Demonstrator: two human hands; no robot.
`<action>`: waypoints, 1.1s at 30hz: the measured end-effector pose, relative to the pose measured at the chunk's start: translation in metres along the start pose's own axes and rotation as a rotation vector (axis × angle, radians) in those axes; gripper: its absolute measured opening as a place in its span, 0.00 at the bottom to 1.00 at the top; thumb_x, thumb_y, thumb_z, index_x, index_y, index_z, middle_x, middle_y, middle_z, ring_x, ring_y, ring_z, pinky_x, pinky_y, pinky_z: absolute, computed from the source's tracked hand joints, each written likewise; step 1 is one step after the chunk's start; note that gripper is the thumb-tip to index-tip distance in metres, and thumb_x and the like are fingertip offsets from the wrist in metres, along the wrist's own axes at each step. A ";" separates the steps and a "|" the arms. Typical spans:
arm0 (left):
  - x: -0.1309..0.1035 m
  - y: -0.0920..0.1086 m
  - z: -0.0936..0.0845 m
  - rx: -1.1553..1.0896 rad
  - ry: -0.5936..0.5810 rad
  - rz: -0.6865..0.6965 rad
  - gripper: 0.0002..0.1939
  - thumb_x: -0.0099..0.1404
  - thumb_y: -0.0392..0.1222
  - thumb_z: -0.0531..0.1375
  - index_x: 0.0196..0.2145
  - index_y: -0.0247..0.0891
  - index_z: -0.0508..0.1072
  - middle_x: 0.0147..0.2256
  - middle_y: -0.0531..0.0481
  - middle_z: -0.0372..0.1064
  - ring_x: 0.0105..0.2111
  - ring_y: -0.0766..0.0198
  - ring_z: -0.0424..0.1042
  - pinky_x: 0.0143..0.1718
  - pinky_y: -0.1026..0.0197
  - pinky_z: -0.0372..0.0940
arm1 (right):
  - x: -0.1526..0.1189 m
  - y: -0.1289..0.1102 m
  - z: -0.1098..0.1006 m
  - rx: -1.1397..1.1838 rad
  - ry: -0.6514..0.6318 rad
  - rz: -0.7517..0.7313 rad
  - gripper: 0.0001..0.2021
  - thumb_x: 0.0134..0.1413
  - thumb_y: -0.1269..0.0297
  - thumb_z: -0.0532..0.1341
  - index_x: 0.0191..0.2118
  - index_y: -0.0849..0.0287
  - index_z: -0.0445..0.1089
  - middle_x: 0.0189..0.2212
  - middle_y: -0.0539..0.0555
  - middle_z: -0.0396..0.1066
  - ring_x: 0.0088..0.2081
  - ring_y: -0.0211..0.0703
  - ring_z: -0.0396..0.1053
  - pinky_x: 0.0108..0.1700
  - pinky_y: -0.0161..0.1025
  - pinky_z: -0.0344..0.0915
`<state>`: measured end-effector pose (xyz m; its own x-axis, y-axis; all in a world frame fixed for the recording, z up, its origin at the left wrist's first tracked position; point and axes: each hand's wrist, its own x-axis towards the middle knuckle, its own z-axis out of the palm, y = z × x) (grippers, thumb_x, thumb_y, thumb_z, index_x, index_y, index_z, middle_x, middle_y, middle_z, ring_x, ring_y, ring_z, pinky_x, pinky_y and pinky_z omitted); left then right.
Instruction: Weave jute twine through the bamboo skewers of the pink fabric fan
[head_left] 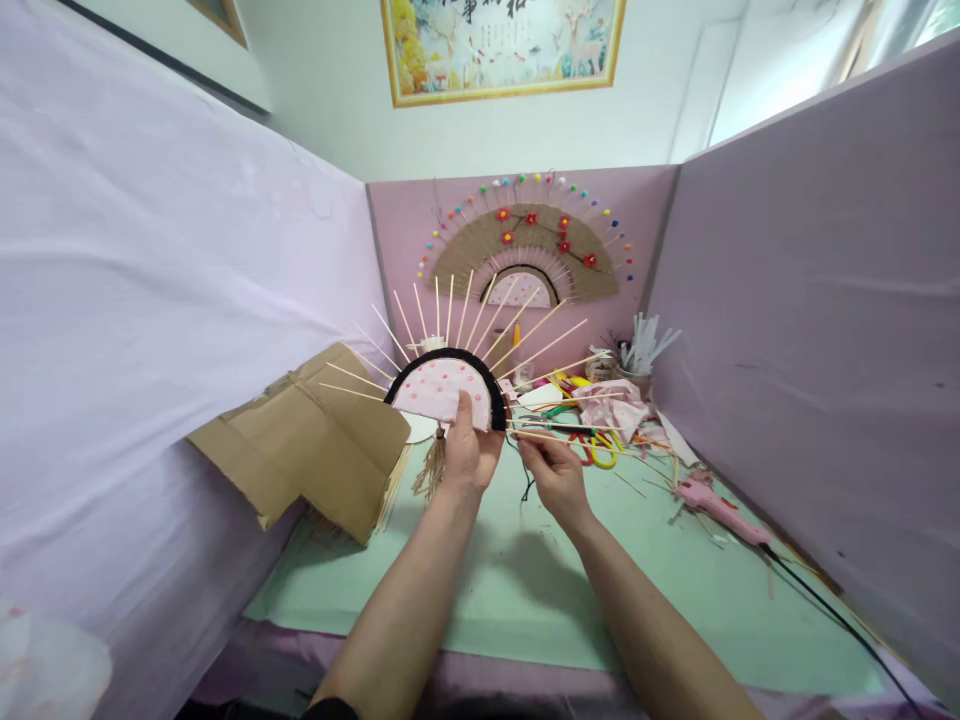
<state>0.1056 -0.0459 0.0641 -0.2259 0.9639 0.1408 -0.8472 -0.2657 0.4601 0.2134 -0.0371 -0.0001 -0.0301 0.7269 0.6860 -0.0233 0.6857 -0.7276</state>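
Note:
My left hand (471, 448) grips a half-round fan base (439, 385), its thumb on the white fabric with pink dots. A black band (450, 354) edges the curve, and several thin wooden sticks (471, 305) spread out from it like rays. At the base's right end, my right hand (553, 468) is closed in a pinch around a thin wooden stick (592, 446). A black cord (526, 485) dangles between the hands. Behind my left wrist hangs a beige tassel (430, 468).
A finished fan (480, 240) with red flowers is on the pink back panel. Cardboard (322, 440) leans at left. At right lie scissors (606, 450), pliers (555, 420), crumpled fabric (611, 405) and a pink glue gun (720, 508) with a black cable. White glue sticks (646, 345) stand in a cup.

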 end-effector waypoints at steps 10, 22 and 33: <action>0.004 -0.014 -0.017 0.103 -0.063 -0.139 0.26 0.57 0.61 0.56 0.32 0.31 0.73 0.26 0.45 0.71 0.26 0.63 0.70 0.31 0.60 0.65 | -0.007 0.017 -0.011 -0.078 -0.072 -0.033 0.09 0.54 0.62 0.59 0.35 0.58 0.75 0.31 0.54 0.74 0.26 0.38 0.67 0.27 0.34 0.64; 0.001 -0.016 -0.026 0.196 -0.144 -0.136 0.21 0.55 0.54 0.63 0.37 0.31 0.72 0.32 0.45 0.73 0.31 0.62 0.72 0.38 0.56 0.67 | -0.012 0.022 -0.029 0.014 -0.077 0.160 0.12 0.52 0.58 0.60 0.33 0.61 0.75 0.27 0.53 0.70 0.21 0.33 0.56 0.21 0.32 0.54; 0.009 -0.010 -0.033 0.263 -0.109 -0.079 0.19 0.55 0.52 0.63 0.35 0.31 0.73 0.29 0.46 0.73 0.28 0.64 0.72 0.36 0.56 0.70 | -0.011 0.018 -0.054 0.212 -0.152 0.435 0.11 0.44 0.58 0.65 0.30 0.60 0.72 0.19 0.48 0.62 0.20 0.32 0.54 0.21 0.32 0.51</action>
<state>0.0958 -0.0339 0.0320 -0.0987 0.9783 0.1822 -0.7033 -0.1981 0.6827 0.2669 -0.0307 -0.0208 -0.2271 0.9189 0.3224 -0.1781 0.2863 -0.9414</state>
